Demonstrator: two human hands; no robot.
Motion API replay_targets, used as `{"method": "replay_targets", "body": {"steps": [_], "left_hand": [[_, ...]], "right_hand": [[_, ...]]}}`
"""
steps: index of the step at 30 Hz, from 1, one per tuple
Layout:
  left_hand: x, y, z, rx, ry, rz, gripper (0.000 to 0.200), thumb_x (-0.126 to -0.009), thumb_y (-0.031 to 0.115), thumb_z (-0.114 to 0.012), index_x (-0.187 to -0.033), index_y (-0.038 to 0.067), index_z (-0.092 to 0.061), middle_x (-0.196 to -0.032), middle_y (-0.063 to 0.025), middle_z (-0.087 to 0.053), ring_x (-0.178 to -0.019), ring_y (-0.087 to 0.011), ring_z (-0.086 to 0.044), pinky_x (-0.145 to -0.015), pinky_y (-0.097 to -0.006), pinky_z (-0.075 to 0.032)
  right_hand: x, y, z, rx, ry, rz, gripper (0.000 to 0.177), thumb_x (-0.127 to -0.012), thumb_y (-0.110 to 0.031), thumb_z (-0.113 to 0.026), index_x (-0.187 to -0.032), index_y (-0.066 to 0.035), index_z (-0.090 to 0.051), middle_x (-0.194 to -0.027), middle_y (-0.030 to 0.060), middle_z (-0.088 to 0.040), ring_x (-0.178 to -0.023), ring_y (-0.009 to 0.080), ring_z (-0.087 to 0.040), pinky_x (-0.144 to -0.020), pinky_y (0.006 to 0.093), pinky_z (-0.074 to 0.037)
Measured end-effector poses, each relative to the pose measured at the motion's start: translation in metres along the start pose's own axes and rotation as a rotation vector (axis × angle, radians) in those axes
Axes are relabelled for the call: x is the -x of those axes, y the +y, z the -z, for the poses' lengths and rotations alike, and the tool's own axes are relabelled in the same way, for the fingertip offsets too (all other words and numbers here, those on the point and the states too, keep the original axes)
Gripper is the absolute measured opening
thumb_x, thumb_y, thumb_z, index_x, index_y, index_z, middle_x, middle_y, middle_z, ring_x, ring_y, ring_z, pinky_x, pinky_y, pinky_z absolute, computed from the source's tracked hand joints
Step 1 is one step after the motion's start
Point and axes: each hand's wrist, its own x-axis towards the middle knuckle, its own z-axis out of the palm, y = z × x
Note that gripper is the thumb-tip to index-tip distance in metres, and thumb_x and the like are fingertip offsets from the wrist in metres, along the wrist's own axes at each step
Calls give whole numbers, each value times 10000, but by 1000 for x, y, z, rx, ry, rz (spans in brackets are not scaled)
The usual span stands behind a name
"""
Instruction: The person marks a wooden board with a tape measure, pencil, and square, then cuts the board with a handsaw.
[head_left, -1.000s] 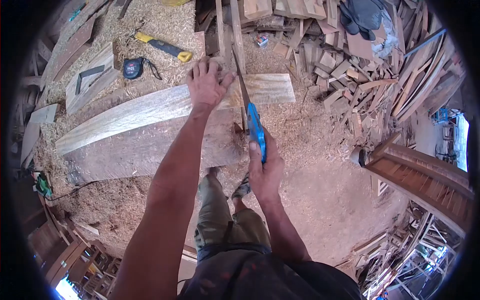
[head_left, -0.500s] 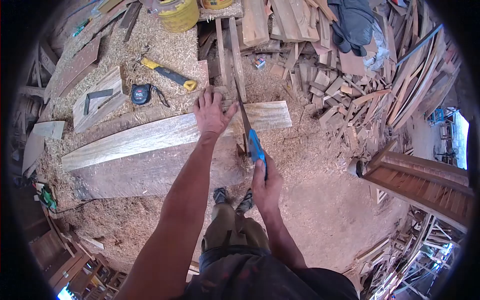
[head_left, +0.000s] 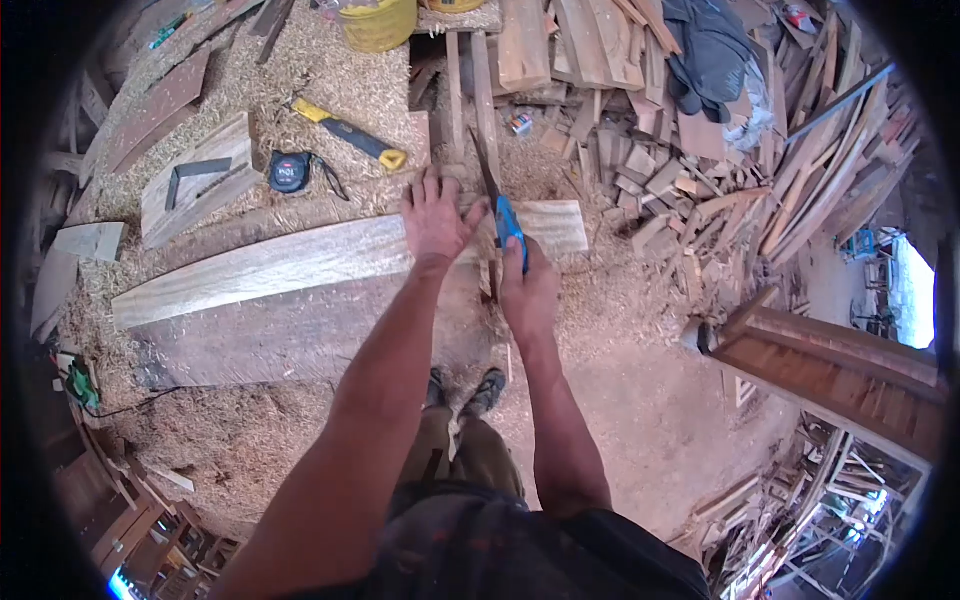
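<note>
A long pale wooden board (head_left: 270, 262) lies across the bench, its right end sticking out past the bench edge. My left hand (head_left: 437, 222) presses on the board with its fingers stretched out, thumb close to the saw. My right hand (head_left: 528, 285) is wrapped round the blue handle of a handsaw (head_left: 507, 222). The saw's blade crosses the board just right of my left hand and points away from me. How deep the blade sits in the wood is hidden.
On the shaving-covered bench (head_left: 240, 355) lie a tape measure (head_left: 290, 171), a yellow and black hammer-like tool (head_left: 350, 134) and a wooden piece with a dark angled square (head_left: 197, 178). A yellow bucket (head_left: 380, 25) stands behind. Offcuts (head_left: 655, 170) are heaped at the right.
My right hand has pushed the saw forward, away from me, so its handle is now over the board. My left hand stays on the board. The whole view has shifted slightly.
</note>
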Motion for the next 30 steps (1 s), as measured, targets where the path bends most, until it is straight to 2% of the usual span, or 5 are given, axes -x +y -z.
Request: {"method": "replay_targets", "body": {"steps": [8,15,18,21,30], "left_hand": [[1,6,-12,-118,144,-54,371,-1066,461,-622,-1177,110,-663,-1387,-166,-598,-1324,-368,-540,-1152,-561,-399],[0,6,-7,-61,141,-45,281,-1101,378,-581,-1150,113,-662,-1138,-139,-604,-1122,-357,-580,-1000,-521,-445],[2,12,1,-78,79,-10,285,-1100,383,-585,-1150,113,-663,-1135,-144,-608,-1115,-357,-579,-988,-520,-443],[3,11,-3,-76,101,-22,296,-1089,389,-599,-1156,107,-661,-1143,-141,-606,-1112,-357,-579,-982,-514,-443],[-2,7,-8,-96,149,-29,272,-1086,380,-601,-1128,119,-663,-1126,-138,-598,-1101,-355,-578,-971,-508,-453]], "right_hand": [[144,-29,89,74,22,-195,342,-1148,-223,-537,-1303,7,-737,-705,91,-615,-665,82,-574,-582,345,-459],[-56,1,-29,27,-58,3,378,-1135,-314,-576,-1138,38,-714,-816,309,-700,-793,534,-712,-677,537,-533],[-6,3,7,30,-57,4,384,-1133,-312,-572,-1091,46,-705,-812,314,-695,-792,525,-712,-672,536,-527],[106,-18,83,3,-24,-177,396,-1143,-307,-574,-1144,59,-726,-666,111,-618,-608,137,-574,-548,383,-440],[-74,13,-39,49,-35,46,453,-1122,-378,-593,-1025,47,-716,-795,280,-690,-719,458,-680,-659,514,-514]]}}
